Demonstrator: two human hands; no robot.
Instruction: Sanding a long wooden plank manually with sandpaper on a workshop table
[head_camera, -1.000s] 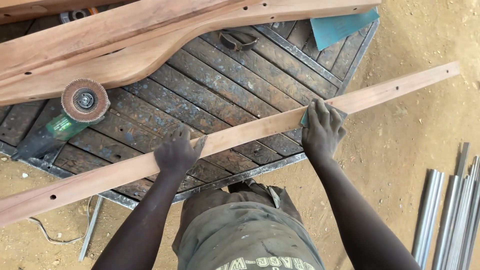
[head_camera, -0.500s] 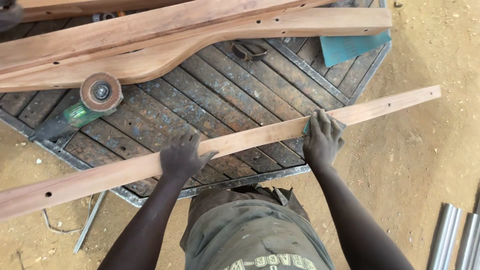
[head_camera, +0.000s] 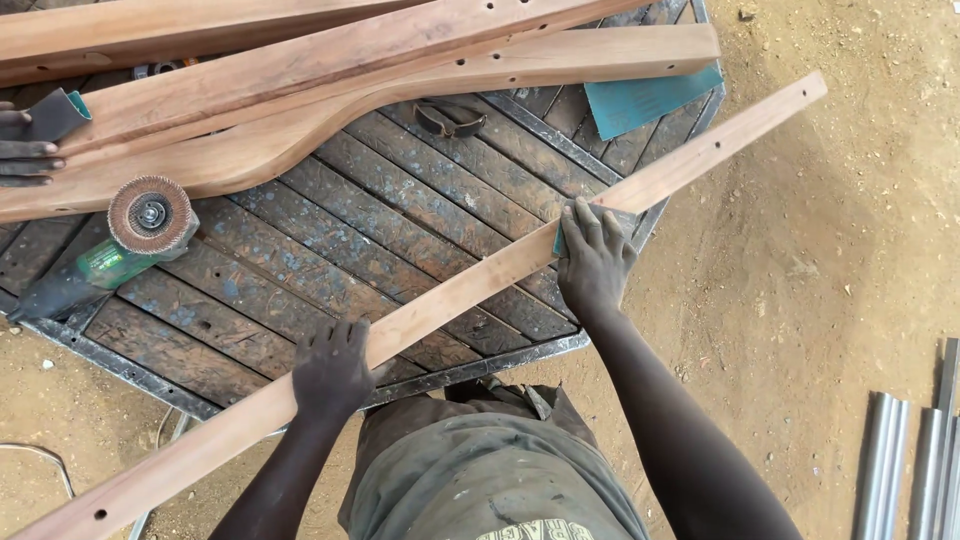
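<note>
A long wooden strip (head_camera: 440, 300) lies slantwise across a dark metal table (head_camera: 330, 240), running from the lower left corner up to the upper right, where its far end juts out past the table edge over the sandy ground (head_camera: 820, 300). The left hand (head_camera: 330, 368) presses down on the strip near the table's front edge, palm flat, fingers close together and curled slightly over the wood, so it pins the strip rather than clenching it. The right hand (head_camera: 594, 258) sits farther up the strip, fingers spread and bent over the top, pressing a small folded piece of teal sandpaper (head_camera: 558, 240) against the wood; only an edge of the paper shows beside the fingers. At the back of the table lie several broader shaped boards (head_camera: 330, 90) with drilled holes, and a teal sheet of sandpaper (head_camera: 650, 98) rests under the end of one. A green angle grinder (head_camera: 110, 245) with a round sanding disc lies on the table's left side. At the far left edge another person's hand (head_camera: 25, 148) rests on a board, gripping a dark block. Metal pipes (head_camera: 905, 460) lie on the ground at lower right.
</note>
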